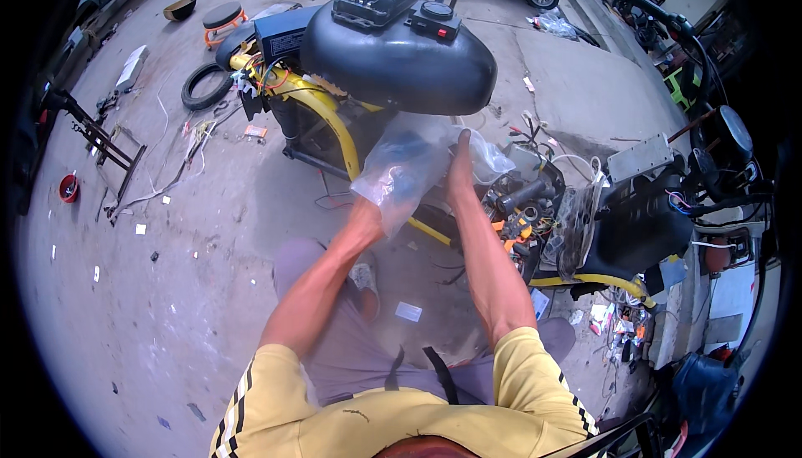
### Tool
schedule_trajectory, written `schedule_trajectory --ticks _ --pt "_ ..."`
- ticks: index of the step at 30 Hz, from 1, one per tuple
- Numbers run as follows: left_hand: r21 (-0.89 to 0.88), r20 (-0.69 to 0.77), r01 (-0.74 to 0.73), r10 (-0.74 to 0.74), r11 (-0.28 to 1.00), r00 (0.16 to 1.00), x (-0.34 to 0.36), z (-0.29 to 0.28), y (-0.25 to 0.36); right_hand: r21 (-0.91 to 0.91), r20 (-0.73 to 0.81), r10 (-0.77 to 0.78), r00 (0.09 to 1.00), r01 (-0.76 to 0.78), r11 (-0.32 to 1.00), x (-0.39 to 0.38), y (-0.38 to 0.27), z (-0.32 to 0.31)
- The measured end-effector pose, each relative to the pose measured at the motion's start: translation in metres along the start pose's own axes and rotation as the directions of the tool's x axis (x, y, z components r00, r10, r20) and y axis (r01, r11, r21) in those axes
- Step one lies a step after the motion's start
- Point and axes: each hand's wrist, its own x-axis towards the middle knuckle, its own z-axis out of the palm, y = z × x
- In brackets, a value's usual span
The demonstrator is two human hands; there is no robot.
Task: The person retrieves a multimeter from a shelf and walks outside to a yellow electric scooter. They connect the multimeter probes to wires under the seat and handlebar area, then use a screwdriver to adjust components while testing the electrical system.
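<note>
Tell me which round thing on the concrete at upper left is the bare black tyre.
The black tyre lying flat beside the yellow frame: an open ring with concrete showing through. The round stool behind it has orange legs; the red cup is small.

Both my bare forearms reach forward from the yellow sleeves, converging ahead of my knees. My right hand [459, 170] stands upright, fingers extended together pointing far. My left hand [368, 207] is largely hidden, grip unreadable.

Frame [330, 111]: yellow tubing. Seat shell [401, 61] above the frame: glossy black. Plastic bag [409, 170] right of the frame: clear. Tyre [203, 85] left of the frame: black. Shirt sleeves [535, 366]: yellow, black-and-white stripes.
</note>
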Motion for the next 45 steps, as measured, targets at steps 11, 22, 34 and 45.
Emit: schedule_trajectory --ticks 11,22,34,45 --pt "0.276 0.112 0.113 -0.148 0.954 0.983 -0.034 -0.017 0.032 -0.546 -0.179 -0.363 0.914 0.215 0.81 0.037 0.012 -0.019" --pt "-0.909 0.193 0.345 -0.499 0.232 0.845 -0.047 -0.074 0.004 -0.745 -0.05 -0.518 0.854 0.313 0.588 0.04 0.021 -0.031" --pt "-0.818 0.515 0.548 -0.649 -0.175 0.56 -0.012 0.041 -0.071 -0.457 0.098 -0.116 0.988 0.148 0.877 0.021 -0.003 -0.017" --pt "-0.715 0.396 0.699 -0.828 -0.008 0.397 -0.025 0.055 -0.092 -0.676 0.228 -0.361 0.904 0.414 0.61 -0.087 0.006 -0.011"
